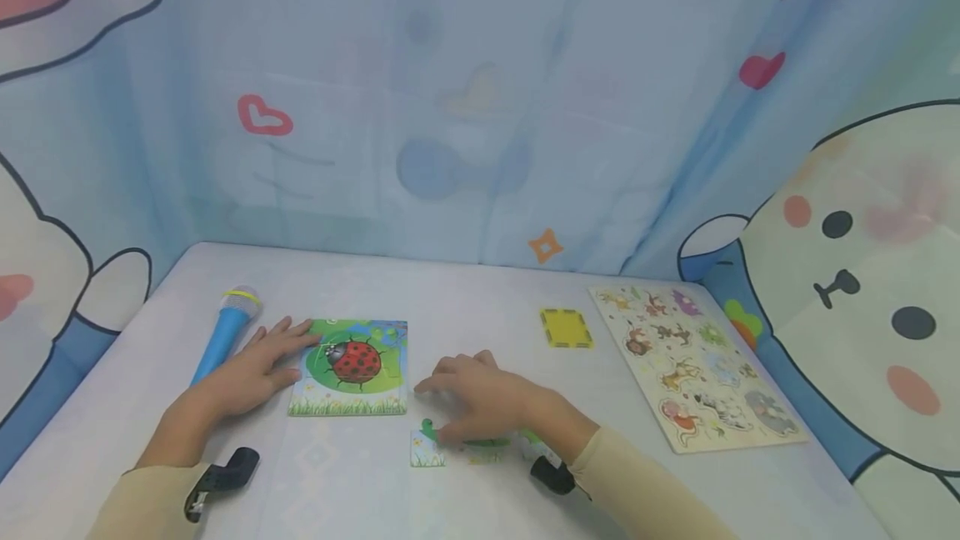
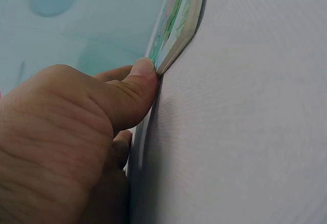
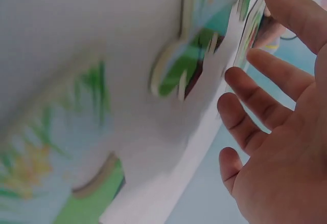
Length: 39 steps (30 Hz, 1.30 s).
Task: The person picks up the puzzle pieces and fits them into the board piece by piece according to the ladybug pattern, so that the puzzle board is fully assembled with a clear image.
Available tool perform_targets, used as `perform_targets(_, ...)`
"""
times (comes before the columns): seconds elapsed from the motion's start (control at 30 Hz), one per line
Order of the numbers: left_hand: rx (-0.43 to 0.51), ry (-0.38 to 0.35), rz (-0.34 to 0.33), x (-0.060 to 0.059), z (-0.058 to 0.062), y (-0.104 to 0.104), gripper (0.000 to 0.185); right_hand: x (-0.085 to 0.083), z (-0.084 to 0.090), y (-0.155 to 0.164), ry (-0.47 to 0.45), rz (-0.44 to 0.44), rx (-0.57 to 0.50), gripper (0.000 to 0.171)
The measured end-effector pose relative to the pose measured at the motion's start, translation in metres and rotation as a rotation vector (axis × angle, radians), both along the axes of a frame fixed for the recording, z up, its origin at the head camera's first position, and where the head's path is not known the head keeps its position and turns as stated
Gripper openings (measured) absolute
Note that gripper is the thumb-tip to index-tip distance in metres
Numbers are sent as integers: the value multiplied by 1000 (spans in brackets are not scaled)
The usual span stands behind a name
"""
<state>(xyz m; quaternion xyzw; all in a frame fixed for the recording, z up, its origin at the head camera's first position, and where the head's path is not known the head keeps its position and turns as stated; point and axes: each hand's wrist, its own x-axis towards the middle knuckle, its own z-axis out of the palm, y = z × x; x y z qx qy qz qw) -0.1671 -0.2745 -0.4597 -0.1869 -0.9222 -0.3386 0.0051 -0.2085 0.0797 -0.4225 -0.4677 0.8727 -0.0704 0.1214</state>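
Observation:
A square ladybug puzzle (image 1: 352, 363) lies flat on the table, its picture assembled in the tray. My left hand (image 1: 253, 369) rests at its left side, fingers spread and the index fingertip over the upper left corner. The left wrist view has the thumb (image 2: 134, 88) against the edge of the puzzle tray (image 2: 176, 45). Over several loose puzzle pieces (image 1: 427, 452) is my right hand (image 1: 480, 398), which partly hides them. In the right wrist view its fingers are loosely bent and hold nothing, beside a green-and-blue piece (image 3: 189, 65) and a grass-printed piece (image 3: 87, 116).
Left of the left hand lies a blue toy microphone (image 1: 220, 344). A yellow square tile (image 1: 567, 328) is toward the back right of the table. Farther right lies a wooden animal puzzle board (image 1: 637, 382). A printed curtain (image 1: 480, 107) hangs behind the table.

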Motion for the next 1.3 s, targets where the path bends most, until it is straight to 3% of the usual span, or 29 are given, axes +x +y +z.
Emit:
perform_targets(0.2, 7, -9, -6, 0, -1, -1, 51, 16, 0, 1, 1, 57, 10, 56)
perform_targets(0.5, 1, -10, -1, -1, 0, -1, 50, 28, 0, -5, 67, 40, 38, 54)
perform_targets(0.83, -6, -5, -3, -1, 0, 0, 50, 25, -3, -4, 8, -19, -65, 41)
perform_targets(1.1, -2, -2, 0, -1, 0, -1, 49, 18, 2, -11, 51, -21, -147, 38)
perform_targets(1.3, 2, -4, -3, 0, 0, 0, 49, 13, 9, -25, 43, -34, -150, 37)
